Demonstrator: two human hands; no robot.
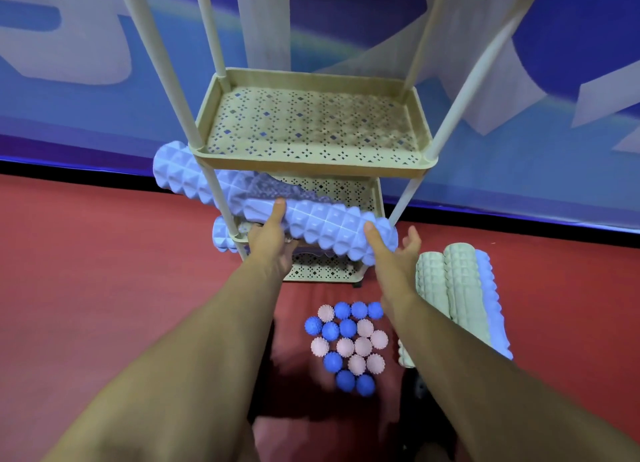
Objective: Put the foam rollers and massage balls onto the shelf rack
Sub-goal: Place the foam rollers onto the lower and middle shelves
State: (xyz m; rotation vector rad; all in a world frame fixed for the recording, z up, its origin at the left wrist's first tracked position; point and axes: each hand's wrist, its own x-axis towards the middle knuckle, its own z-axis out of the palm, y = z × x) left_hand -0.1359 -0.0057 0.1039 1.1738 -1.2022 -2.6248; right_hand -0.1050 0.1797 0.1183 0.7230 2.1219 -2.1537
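- Head view looks down two bare forearms at a pale blue foam roller carried between both hands, lying crosswise and tilted, its left end higher and farther.
- Left hand grips the roller near its middle from beneath, thumb pressed up on the near face.
- Right hand supports the roller's right end, thumb on the near side; its other fingers spread loosely past the end, so how firmly it holds is unclear.
- Roller sits at the middle tier of the beige shelf rack, its left part running behind the near-left post and sticking out to the left; the post crosses in front of it.
- Top tray of the rack, perforated with small diamond holes, lies just above and beyond the roller.
- Second blue roller lies on a lower tier, its end poking out on the left below the held one.
- Right of the rack, on the floor, lie two pale green rollers side by side, with another blue roller touching them on the far right.
- Near the person, a cluster of spiky massage balls, blue and pink, rests on the floor between the forearms.
- Floor is red; a blue wall banner with large pale shapes stands behind the rack.
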